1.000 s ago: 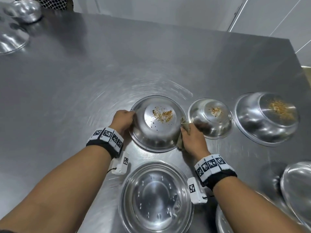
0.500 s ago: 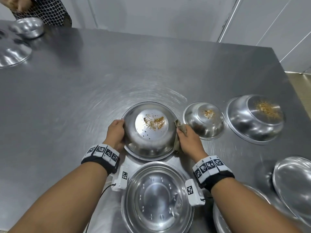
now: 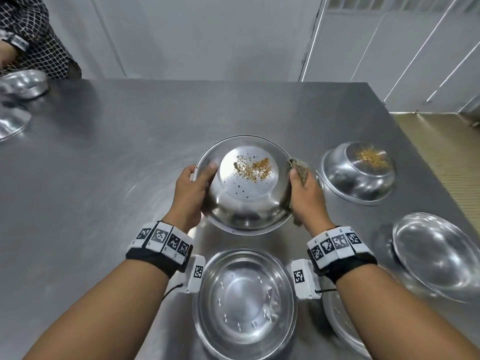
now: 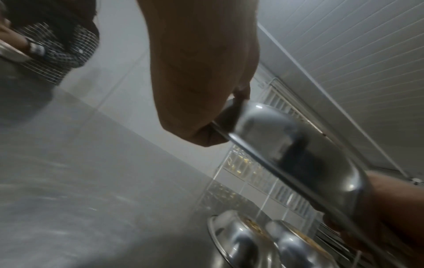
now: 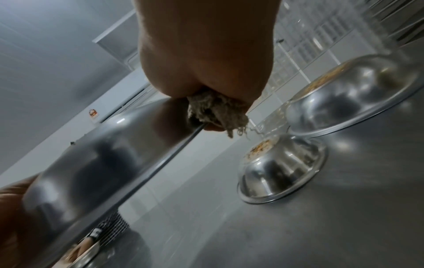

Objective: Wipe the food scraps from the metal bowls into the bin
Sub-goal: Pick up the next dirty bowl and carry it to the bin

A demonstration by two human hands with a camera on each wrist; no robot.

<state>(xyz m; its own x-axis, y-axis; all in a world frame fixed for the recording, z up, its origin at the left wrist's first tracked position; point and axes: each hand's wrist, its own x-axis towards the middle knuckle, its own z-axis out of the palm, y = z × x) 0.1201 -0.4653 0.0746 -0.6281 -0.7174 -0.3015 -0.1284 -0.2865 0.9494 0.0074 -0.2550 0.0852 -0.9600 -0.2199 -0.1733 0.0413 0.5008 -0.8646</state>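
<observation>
An upturned metal bowl (image 3: 244,203) hangs above the steel table (image 3: 117,157), tilted a little, held at its rim on both sides. Brown food scraps (image 3: 253,167) lie on its flat upturned base. My left hand (image 3: 191,193) grips the left rim, thumb on the outer wall. My right hand (image 3: 307,196) grips the right rim and pinches a frayed beige cloth (image 3: 298,166) against it. In the left wrist view the bowl (image 4: 298,150) runs from my left hand (image 4: 201,72) to the other hand. The right wrist view shows the cloth (image 5: 215,112) bunched at the bowl's (image 5: 103,154) edge. No bin is in view.
An upright empty bowl (image 3: 245,294) sits just below my wrists. To the right, a large inverted bowl (image 3: 359,172) and a small one (image 5: 282,166) carry scraps. Another bowl (image 3: 436,253) lies nearer right. A person in a checked garment (image 3: 28,35) stands far left by two bowls (image 3: 23,83).
Both hands have lifted the upturned bowl off the table and brought it up towards me. The cloth stays pinched at its right rim.
</observation>
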